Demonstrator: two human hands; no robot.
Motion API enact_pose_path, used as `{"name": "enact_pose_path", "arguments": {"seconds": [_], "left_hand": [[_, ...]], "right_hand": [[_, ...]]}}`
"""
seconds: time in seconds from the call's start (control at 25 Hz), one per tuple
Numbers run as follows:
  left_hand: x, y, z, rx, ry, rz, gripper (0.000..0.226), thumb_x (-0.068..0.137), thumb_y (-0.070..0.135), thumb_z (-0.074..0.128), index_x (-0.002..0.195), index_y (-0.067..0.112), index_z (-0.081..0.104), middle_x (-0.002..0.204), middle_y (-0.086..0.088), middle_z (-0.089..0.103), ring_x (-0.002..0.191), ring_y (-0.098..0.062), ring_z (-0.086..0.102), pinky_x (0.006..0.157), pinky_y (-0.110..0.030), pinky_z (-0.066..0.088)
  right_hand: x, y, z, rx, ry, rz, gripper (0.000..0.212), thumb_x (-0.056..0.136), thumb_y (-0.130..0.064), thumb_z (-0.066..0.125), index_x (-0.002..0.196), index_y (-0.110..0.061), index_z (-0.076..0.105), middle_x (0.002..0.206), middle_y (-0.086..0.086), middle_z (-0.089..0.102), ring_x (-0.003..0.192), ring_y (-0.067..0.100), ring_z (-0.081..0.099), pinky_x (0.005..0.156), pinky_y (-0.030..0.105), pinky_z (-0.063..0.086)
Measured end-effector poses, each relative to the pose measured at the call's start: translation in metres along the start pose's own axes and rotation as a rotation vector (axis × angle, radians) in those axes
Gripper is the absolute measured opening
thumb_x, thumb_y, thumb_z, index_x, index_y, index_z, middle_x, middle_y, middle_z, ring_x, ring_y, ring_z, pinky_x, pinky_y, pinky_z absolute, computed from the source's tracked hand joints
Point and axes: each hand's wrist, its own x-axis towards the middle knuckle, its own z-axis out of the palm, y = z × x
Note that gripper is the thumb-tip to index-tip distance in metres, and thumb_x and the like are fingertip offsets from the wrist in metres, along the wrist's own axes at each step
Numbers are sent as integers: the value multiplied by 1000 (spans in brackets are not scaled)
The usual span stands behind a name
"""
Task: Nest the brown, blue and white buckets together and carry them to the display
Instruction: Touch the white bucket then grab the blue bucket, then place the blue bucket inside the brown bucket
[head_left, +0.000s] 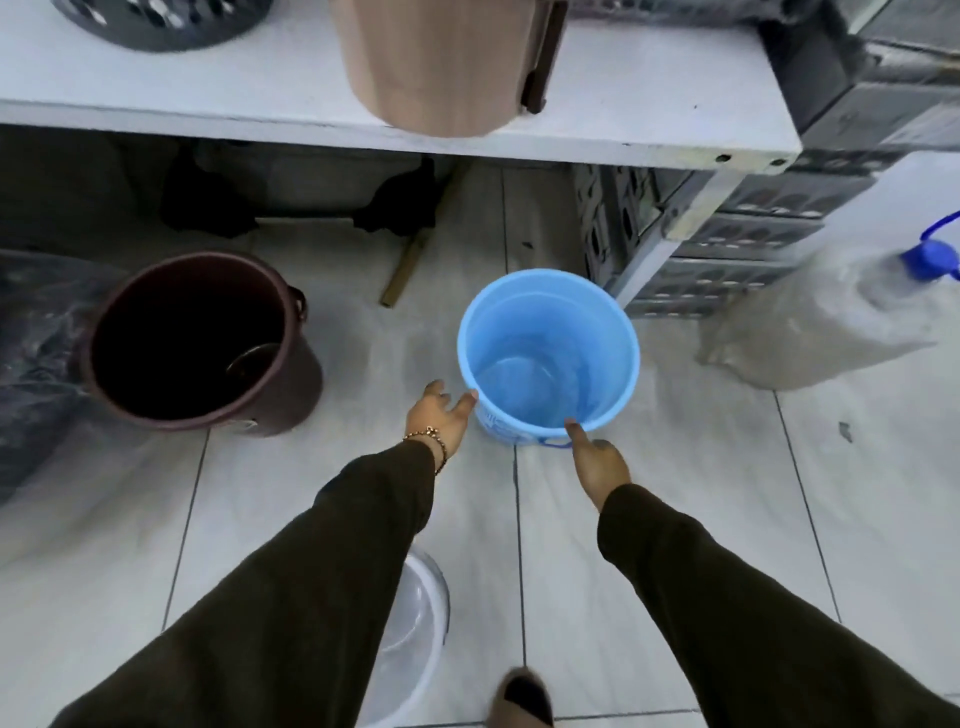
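Observation:
A light blue bucket (548, 353) stands upright on the tiled floor in the middle of the view. My left hand (439, 418) is spread open at its left side, fingertips touching or almost touching the rim. My right hand (597, 462) reaches the near rim, one finger resting on the edge above the blue handle. A dark brown bucket (197, 338) stands upright to the left, with something small and round inside it. A white bucket (415, 623) sits near my feet, mostly hidden under my left sleeve.
A white shelf (623, 98) runs across the top, carrying a tan bin (441, 62) and a grey basket (161, 21). Grey crates (727, 249) are stacked at the right, beside a large water bottle (841, 312) with a blue cap. Plastic-wrapped goods (36, 338) lie at far left.

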Motion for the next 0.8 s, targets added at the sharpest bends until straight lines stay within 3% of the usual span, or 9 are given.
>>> {"name": "enact_pose_path", "arguments": {"seconds": [0.12, 0.24, 0.28, 0.36, 0.44, 0.52, 0.64, 0.72, 0.8], "left_hand": [[36, 14, 34, -8, 89, 13, 55, 89, 21, 66, 136, 5, 44, 129, -17, 64, 120, -34, 60, 103, -38, 47], [44, 14, 40, 16, 169, -6, 57, 83, 5, 64, 135, 9, 43, 124, -18, 64, 110, -38, 62, 97, -39, 52], [41, 15, 39, 6, 178, -19, 58, 81, 2, 64, 135, 10, 43, 122, -17, 64, 109, -38, 63, 94, -38, 53], [29, 15, 34, -30, 181, -67, 56, 79, -1, 62, 132, 10, 47, 120, -16, 64, 107, -37, 63, 91, -36, 55], [14, 16, 20, -86, 183, -115, 52, 79, -3, 59, 129, 8, 52, 121, -15, 66, 107, -36, 65, 94, -41, 56], [-8, 21, -3, -138, 196, -158, 50, 79, -4, 56, 127, 7, 55, 122, -16, 67, 107, -36, 66, 94, -47, 56], [-57, 28, -46, -313, 250, -175, 49, 80, -8, 52, 126, 10, 54, 121, -15, 65, 106, -34, 64, 76, -46, 61], [-93, 26, -65, -453, 273, -153, 48, 81, -10, 53, 123, 14, 53, 120, -15, 64, 106, -32, 63, 61, -37, 59], [-134, 21, -99, -578, 325, -129, 45, 82, -10, 57, 117, 19, 54, 116, -13, 65, 107, -31, 64, 60, -34, 60]], "right_hand": [[32, -15, 16, 213, -99, 93, 61, 95, -54, 49, 137, -10, 52, 109, 1, 53, 106, 30, 57, 99, 40, 48], [38, -15, 23, 536, -155, 204, 42, 96, -20, 53, 135, -4, 50, 85, 8, 56, 65, 22, 50, 62, 33, 50], [36, -14, 20, 653, -151, 217, 41, 95, -10, 52, 135, -1, 49, 87, 13, 57, 60, 22, 49, 59, 32, 50], [25, -11, 8, 790, -129, 202, 42, 92, 2, 52, 134, 3, 49, 100, 19, 60, 62, 26, 54, 63, 37, 57], [7, -10, -7, 746, -70, 160, 40, 90, 2, 57, 130, 5, 52, 110, 21, 63, 76, 31, 64, 68, 40, 61], [-22, -10, -23, 663, -23, 114, 39, 89, 0, 62, 127, 3, 55, 120, 20, 64, 94, 37, 70, 62, 35, 64], [-81, -21, -40, 597, 2, -28, 53, 86, -1, 71, 135, -5, 52, 130, 15, 60, 106, 38, 68, 61, 31, 64], [-116, -31, -45, 563, 46, -144, 66, 83, -3, 76, 141, -13, 47, 131, 7, 57, 106, 32, 68, 59, 29, 64], [-161, -51, -39, 531, 28, -272, 70, 81, -5, 78, 141, -22, 47, 126, -2, 59, 94, 15, 73, 57, 26, 62]]}}
